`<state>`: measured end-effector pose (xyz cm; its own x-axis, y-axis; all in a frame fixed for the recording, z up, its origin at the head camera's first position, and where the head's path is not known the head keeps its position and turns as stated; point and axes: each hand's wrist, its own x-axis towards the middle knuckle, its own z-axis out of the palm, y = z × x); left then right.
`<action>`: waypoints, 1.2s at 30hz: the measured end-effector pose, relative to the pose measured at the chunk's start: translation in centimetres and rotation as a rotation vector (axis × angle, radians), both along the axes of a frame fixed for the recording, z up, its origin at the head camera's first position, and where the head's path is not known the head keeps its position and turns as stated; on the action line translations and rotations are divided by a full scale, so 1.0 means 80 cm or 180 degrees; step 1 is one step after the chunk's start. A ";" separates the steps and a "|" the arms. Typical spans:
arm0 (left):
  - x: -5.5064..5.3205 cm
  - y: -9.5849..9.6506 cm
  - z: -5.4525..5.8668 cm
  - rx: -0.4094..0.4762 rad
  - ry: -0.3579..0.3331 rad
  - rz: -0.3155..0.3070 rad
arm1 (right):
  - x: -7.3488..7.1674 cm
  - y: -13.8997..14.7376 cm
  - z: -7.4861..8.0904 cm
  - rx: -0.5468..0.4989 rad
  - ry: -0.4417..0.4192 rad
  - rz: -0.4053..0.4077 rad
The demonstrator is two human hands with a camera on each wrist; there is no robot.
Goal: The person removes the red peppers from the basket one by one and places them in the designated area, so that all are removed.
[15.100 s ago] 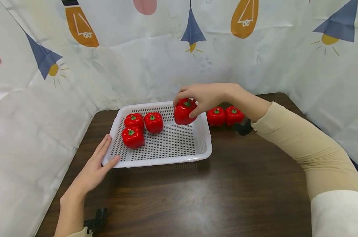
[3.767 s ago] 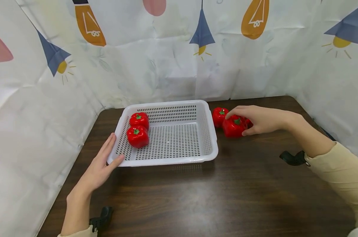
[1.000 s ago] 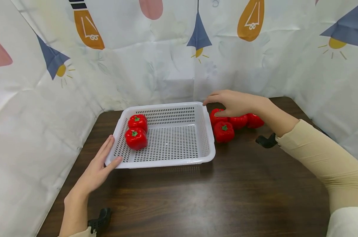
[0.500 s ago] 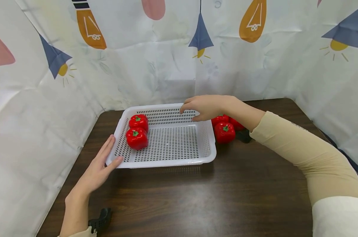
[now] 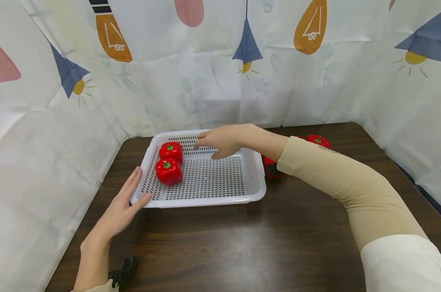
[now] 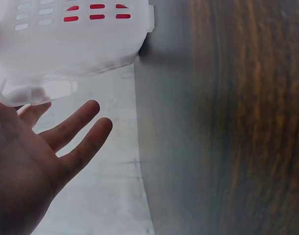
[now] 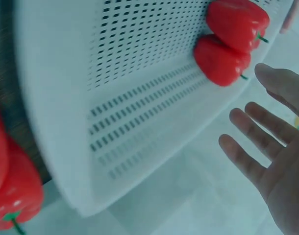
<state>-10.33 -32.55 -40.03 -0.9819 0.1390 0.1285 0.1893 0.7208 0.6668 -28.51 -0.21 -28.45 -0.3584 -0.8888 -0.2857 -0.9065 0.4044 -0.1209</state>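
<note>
Two red bell peppers, one behind and one in front, sit against each other at the left end of a white perforated plastic basket. My left hand rests at the basket's left front corner, thumb and fingers spread along the rim. In the left wrist view its fingers are extended beside the basket wall. Over the back middle of the basket hovers my right hand, holding nothing. The right wrist view has its fingers apart and pointing toward the two peppers.
Several red peppers lie on the dark wooden table right of the basket, partly hidden by the right forearm; one pepper shows beyond the sleeve. A printed white cloth hangs behind and along both sides.
Fifteen seconds ago three peppers were inside and a fourth in my right hand; two remain inside. Over the last second my empty right hand moved left from the outside peppers. The left hand stayed put.
</note>
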 end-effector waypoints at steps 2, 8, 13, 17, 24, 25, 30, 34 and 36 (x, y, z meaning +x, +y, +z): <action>-0.001 0.000 0.000 0.0010 0.0004 -0.0015 | 0.000 -0.012 -0.004 0.0001 -0.0022 0.0044; -0.002 0.000 -0.002 0.0025 -0.0001 -0.0020 | 0.000 -0.044 -0.013 -0.0058 -0.0085 0.0203; -0.003 0.001 -0.002 0.0036 -0.0013 -0.0014 | 0.004 -0.066 -0.019 -0.0103 -0.0133 0.0269; -0.005 0.001 -0.002 0.0071 0.0008 -0.0045 | 0.008 -0.081 -0.025 -0.0121 -0.0110 0.0262; -0.004 0.002 -0.001 0.0104 0.0013 -0.0057 | 0.012 -0.105 -0.036 -0.0190 -0.0128 0.0327; -0.003 0.002 -0.001 0.0103 0.0013 -0.0054 | 0.013 -0.107 -0.037 -0.0183 -0.0141 0.0327; -0.002 0.002 -0.001 0.0117 0.0002 -0.0050 | 0.016 -0.119 -0.044 -0.0088 -0.0138 0.0291; -0.001 0.002 -0.002 0.0145 0.0011 -0.0063 | 0.015 -0.125 -0.049 -0.0053 -0.0135 0.0192; -0.001 0.001 -0.002 0.0149 0.0018 -0.0064 | 0.015 -0.126 -0.051 -0.0056 -0.0155 0.0138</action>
